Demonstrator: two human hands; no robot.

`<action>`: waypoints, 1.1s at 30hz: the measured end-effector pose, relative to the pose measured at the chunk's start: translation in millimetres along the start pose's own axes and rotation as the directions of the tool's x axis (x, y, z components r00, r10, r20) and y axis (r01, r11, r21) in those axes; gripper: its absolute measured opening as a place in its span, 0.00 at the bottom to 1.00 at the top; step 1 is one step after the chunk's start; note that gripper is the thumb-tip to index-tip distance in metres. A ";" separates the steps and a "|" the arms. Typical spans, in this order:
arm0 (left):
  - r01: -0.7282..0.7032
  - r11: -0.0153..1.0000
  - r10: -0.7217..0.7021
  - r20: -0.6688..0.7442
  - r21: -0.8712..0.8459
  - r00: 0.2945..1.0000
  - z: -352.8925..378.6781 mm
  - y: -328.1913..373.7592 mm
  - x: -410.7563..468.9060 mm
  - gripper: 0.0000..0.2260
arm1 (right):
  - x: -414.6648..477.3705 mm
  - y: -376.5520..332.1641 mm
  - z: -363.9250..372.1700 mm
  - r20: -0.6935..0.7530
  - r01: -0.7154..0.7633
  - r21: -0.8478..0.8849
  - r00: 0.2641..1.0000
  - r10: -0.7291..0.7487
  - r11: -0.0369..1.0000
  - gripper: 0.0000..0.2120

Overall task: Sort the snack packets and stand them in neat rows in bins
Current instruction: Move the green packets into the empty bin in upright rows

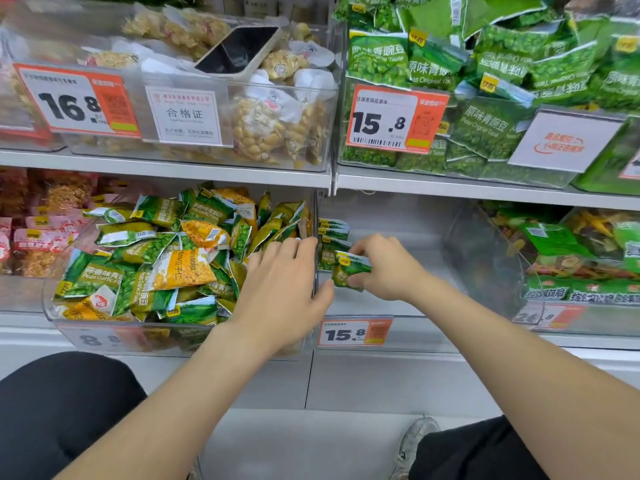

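Roughly early stage, by our read: only a few green packets stand on edge in a short row against the left wall of the middle bin; the rest of that bin shows bare floor. Right grip pinches one more green packet between thumb and fingertips, just in front of that row, low in the bin and not yet set down. Left grip is spread flat, fingers straight over the right edge of the mixed bin, holding nothing we can see; its thumb sits by the divider wall. The mixed bin is the backlog: a jumbled pile of green garlic-pea packs and yellow corn-print packs, lying flat and at all angles, no rows at all. So most of the sorting is left, and we'd judge this bin itself needs standing up once the strays are pulled. Right-hand bin holds vegetable-crisp bags, loosely piled. Upper shelf: green pea bags heaped untidily, and pale-yellow snack bags in the bin beside them.
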State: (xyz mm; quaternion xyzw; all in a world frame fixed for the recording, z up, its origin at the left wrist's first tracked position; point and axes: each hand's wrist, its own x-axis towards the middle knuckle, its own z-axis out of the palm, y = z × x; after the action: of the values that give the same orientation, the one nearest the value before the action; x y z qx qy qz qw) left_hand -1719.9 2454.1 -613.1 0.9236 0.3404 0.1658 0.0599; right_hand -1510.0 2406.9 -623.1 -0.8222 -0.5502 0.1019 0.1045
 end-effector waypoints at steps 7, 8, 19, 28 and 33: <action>-0.029 0.996 0.032 0.040 -0.079 0.999 0.7 -6.5 10.6 0.21 | 53.8 -3.7 27.1 0.039 -0.013 -0.059 0.999 0.016 0.998 0.23; -0.031 0.995 0.035 0.043 -0.100 0.998 0.6 -7.0 10.5 0.22 | 57.5 -3.0 25.7 0.040 -0.045 -0.032 0.998 0.046 0.998 0.27; -0.049 0.989 0.051 0.010 -0.142 0.999 3.2 -10.2 10.3 0.23 | 69.5 -6.1 16.2 0.048 -0.278 0.194 0.960 0.274 0.941 0.45; -0.094 0.990 0.098 0.033 -0.106 0.995 -1.6 -14.8 4.4 0.35 | 59.1 -1.3 27.0 0.091 -0.280 0.447 0.959 0.268 0.850 0.31; -0.038 0.972 0.023 -0.067 -0.234 0.998 -12.5 -22.8 -1.5 0.17 | 36.5 -3.3 14.3 0.082 -0.184 0.158 0.982 0.172 0.970 0.25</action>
State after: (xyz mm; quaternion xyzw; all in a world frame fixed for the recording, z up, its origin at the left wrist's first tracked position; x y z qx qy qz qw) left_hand -1739.2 2470.5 -606.9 0.9094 0.3059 0.2350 0.1553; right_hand -1503.2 2442.9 -637.7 -0.8529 -0.4671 0.1838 0.1438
